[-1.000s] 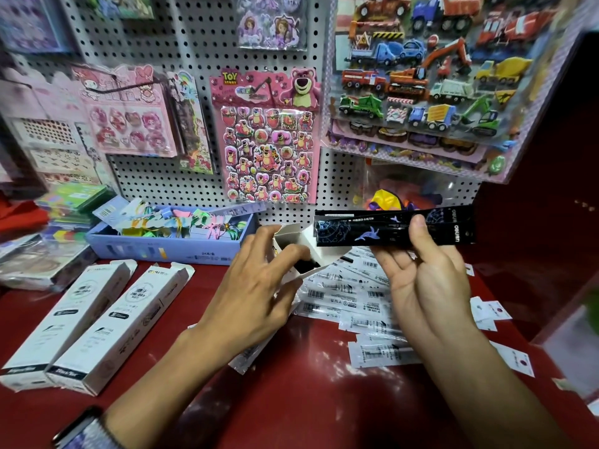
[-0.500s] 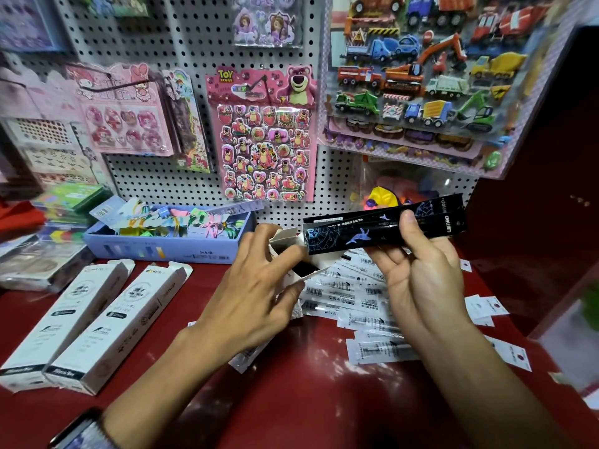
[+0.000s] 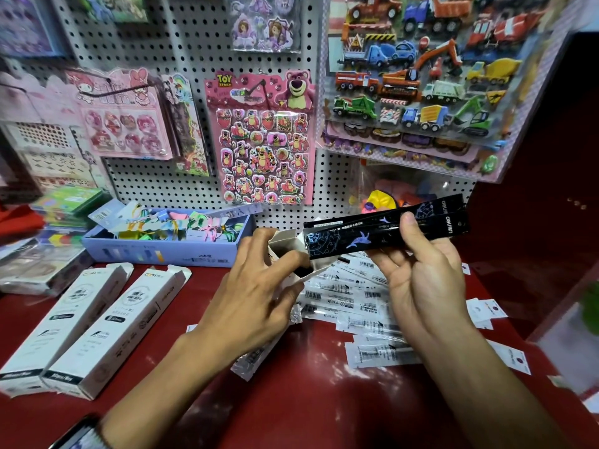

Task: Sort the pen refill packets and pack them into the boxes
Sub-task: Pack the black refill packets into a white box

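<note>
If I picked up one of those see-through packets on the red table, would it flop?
Probably. The clear refill packets look thin and flat, so likely light and bendy, though any refills inside may stiffen them lengthwise. Their plastic looks shiny, and they overlap in a loose pile, so one might slide off the others easily.

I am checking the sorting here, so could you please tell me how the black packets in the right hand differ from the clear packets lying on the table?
The black packets are dark and opaque with a blue creature print; the clear packets show white barcode labels. The black packets are held in the air by the right hand; the clear packets lie loose in an overlapping pile on the red table. Both are long, slim packets.
</note>
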